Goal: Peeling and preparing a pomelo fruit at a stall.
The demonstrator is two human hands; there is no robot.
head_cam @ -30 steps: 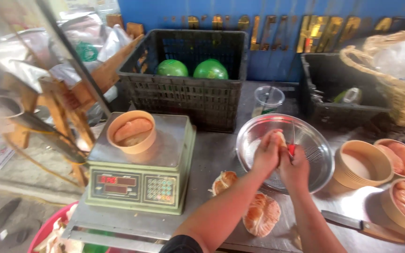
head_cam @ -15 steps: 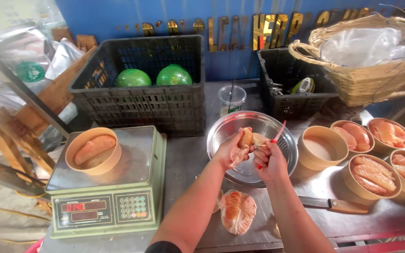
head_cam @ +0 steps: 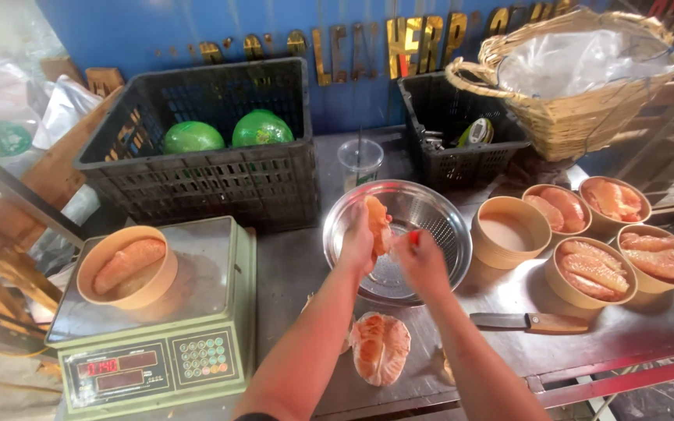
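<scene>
- Left hand (head_cam: 356, 243) is closed around a pale orange-pink fruit segment (head_cam: 378, 224), holding it upright over the steel bowl (head_cam: 431, 218).
- Right hand (head_cam: 423, 261) is just beside the segment, fingers pinched on a small red-tipped item (head_cam: 413, 237); too small to identify. It appears to be working at the segment's skin.
- Done so far, judging by the layout: four paper tubs (head_cam: 587, 269) at the right of the desk (head_cam: 290, 265) hold peeled segments; a further filled tub (head_cam: 126, 267) sits on the weighing scale (head_cam: 157, 343).
- One tub (head_cam: 509, 231) next to the bowl looks empty of fruit, so portioning appears unfinished.
- Left to do, judging likewise: an opened half-fruit (head_cam: 380, 347) with segments in place lies on the desk near its front edge, between the person's forearms.
- Two whole green fruits (head_cam: 228, 132) remain uncut in the black crate (head_cam: 196, 179) behind the scale.
- A knife (head_cam: 528, 320) lies flat on the desk, apart from both hands, below the tubs.
- Estimate: mid-batch; several tubs packed, raw stock remaining.
</scene>
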